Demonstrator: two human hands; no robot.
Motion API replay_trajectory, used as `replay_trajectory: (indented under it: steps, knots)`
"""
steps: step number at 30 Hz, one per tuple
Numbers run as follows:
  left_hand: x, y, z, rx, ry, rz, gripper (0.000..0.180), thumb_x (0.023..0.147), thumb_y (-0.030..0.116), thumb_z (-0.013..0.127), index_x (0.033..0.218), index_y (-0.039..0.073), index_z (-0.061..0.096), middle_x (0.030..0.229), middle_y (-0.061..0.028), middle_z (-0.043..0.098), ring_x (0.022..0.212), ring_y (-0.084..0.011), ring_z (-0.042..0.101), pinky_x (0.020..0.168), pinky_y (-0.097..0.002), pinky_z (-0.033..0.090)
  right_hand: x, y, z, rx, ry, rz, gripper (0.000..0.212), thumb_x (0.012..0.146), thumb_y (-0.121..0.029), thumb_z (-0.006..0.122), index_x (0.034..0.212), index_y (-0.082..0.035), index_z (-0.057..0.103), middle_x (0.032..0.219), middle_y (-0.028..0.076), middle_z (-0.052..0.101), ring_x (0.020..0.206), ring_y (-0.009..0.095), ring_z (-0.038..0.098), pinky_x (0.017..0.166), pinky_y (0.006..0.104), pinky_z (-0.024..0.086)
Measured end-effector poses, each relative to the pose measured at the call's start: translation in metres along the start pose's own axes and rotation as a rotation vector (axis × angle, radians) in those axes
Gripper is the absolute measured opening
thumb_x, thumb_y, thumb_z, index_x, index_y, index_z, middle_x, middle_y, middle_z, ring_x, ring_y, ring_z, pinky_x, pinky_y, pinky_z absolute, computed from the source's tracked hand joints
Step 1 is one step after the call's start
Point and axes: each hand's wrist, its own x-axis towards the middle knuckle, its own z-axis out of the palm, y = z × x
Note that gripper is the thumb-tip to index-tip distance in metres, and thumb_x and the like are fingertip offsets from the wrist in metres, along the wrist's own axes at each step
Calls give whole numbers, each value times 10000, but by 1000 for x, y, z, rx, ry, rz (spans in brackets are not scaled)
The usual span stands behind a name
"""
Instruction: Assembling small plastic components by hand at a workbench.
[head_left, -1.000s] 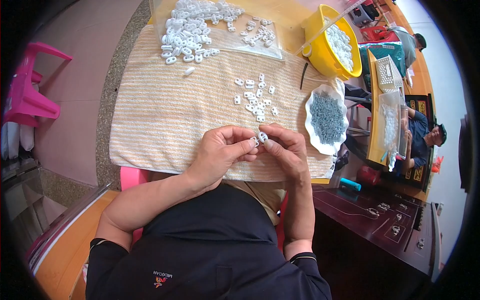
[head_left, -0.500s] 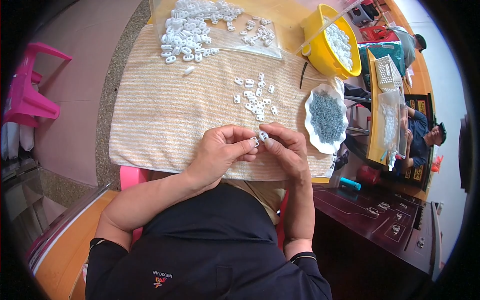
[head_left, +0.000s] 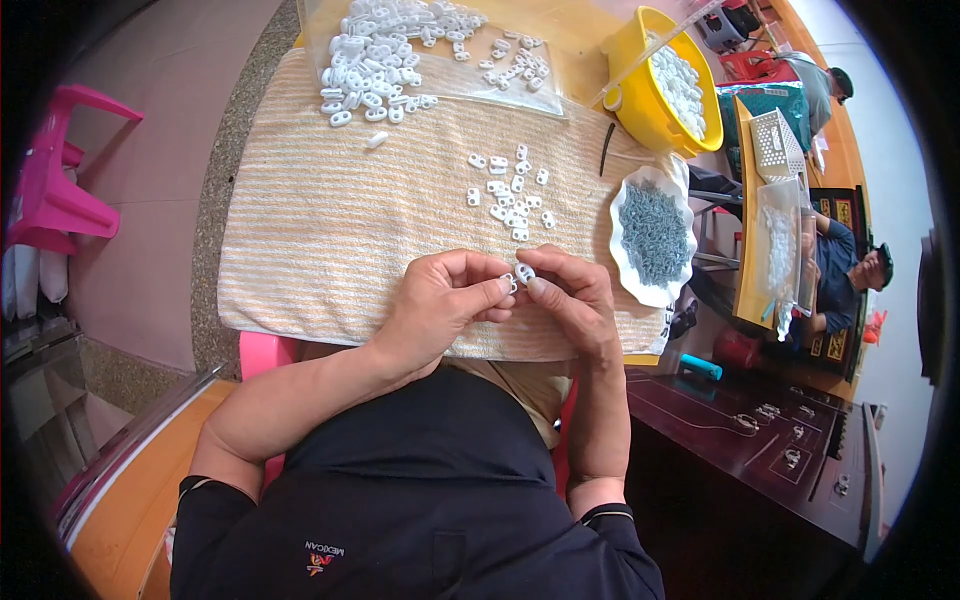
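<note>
My right hand [head_left: 572, 298] pinches a white oval plastic piece with two holes [head_left: 525, 271] between thumb and fingers. Close against it, the closed thumb and fingers of my left hand [head_left: 436, 298] hold a small pale looped piece [head_left: 511, 283]; its exact kind is too small to make out. Beyond both hands, several small white two-holed pieces [head_left: 512, 214] lie scattered on the striped towel [head_left: 310, 220]. To the right stands a white scalloped dish [head_left: 625, 275] full of small grey metal parts [head_left: 655, 235].
A heap of white oval pieces [head_left: 370, 75] lies at the far left, partly in a clear tray [head_left: 545, 107]. A yellow basin [head_left: 630, 105] of white parts stands far right, near a black strip [head_left: 607, 150]. Another person [head_left: 838, 275] sits at a table beyond; a pink stool [head_left: 75, 205] is left.
The white oval piece in my right hand has shifted very slightly left, towards my left fingers. Both hands otherwise keep their place and grip.
</note>
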Motion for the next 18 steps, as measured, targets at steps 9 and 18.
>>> replay_trajectory:
  steps: [9, 18]
  knots:
    - [-1, 2, 2, -7, 19, 5, 159, 897, 37, 625, 1043, -26, 622, 938, -77, 669, 813, -107, 648, 736, -240, 563, 0, -6, 4, -71, 15, 38, 273, 872, -13, 642, 1137, 53, 632, 1029, 86, 640, 926, 143, 618, 827, 256, 499]
    - [-1, 2, 2, -3, 15, 12, 171, 899, 34, 620, 1059, -25, 616, 947, -82, 672, 821, -112, 656, 745, -243, 572, 0, -6, 7, -1, 4, 24, 245, 893, -24, 623, 1126, 54, 631, 1002, 69, 649, 910, 122, 624, 802, 236, 505]
